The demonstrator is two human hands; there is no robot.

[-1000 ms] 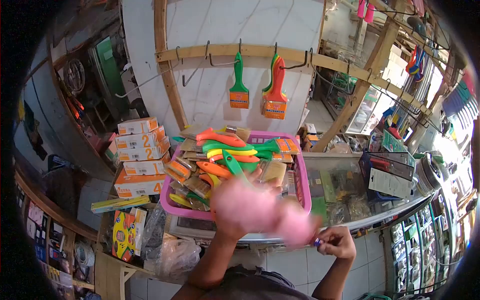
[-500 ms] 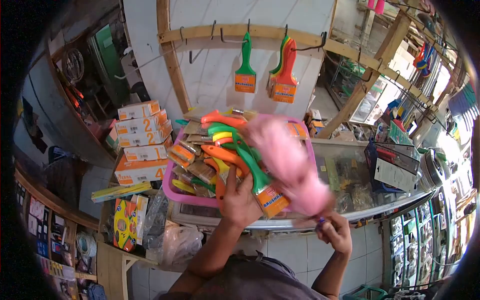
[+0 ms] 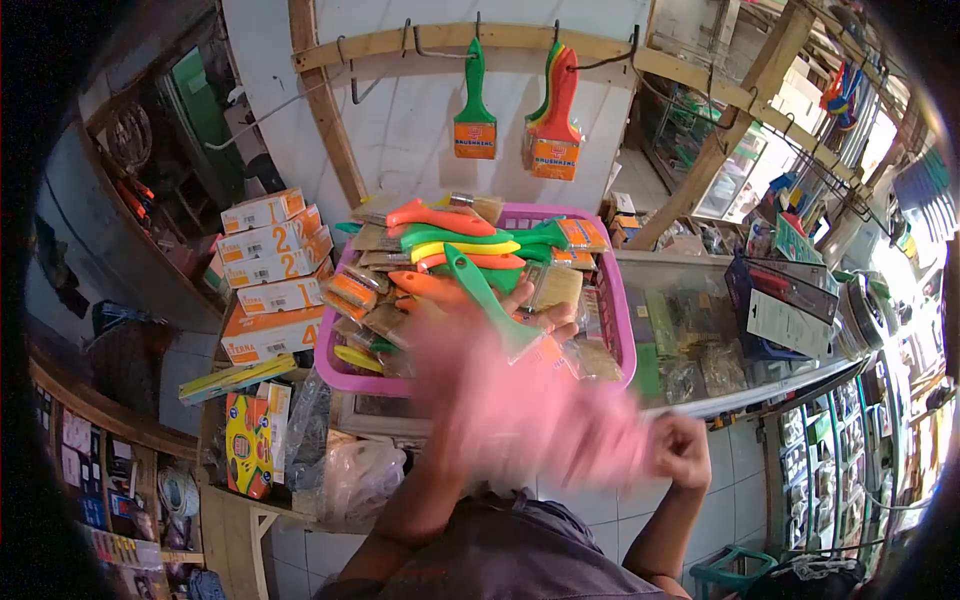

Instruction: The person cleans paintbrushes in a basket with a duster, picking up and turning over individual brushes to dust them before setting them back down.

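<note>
My left hand (image 3: 555,318) holds a green-handled paintbrush (image 3: 476,284) with an orange label, over the basket. Only some of its fingers show; the rest is behind a blurred pink duster (image 3: 540,430), soft and cloth-like. The duster's narrow end is in my closed right hand (image 3: 680,447), and its fluffy part sweeps across the brush's lower end and my left forearm. Beneath lies a pink plastic basket (image 3: 625,345) heaped with paintbrushes, among them a red-orange-handled brush (image 3: 440,216) and a yellow-handled brush (image 3: 465,249).
A green brush (image 3: 475,100) and a bunch of brushes (image 3: 556,110) hang from hooks on a wooden rail (image 3: 400,43). Stacked boxes (image 3: 270,297) stand left of the basket. A glass display counter (image 3: 700,300) extends right, with a dark blue tray (image 3: 780,305) on it.
The pink duster has swept down and left, from over the basket to in front of my left forearm. My left hand and the green brush have shifted slightly; the brush stays held.
</note>
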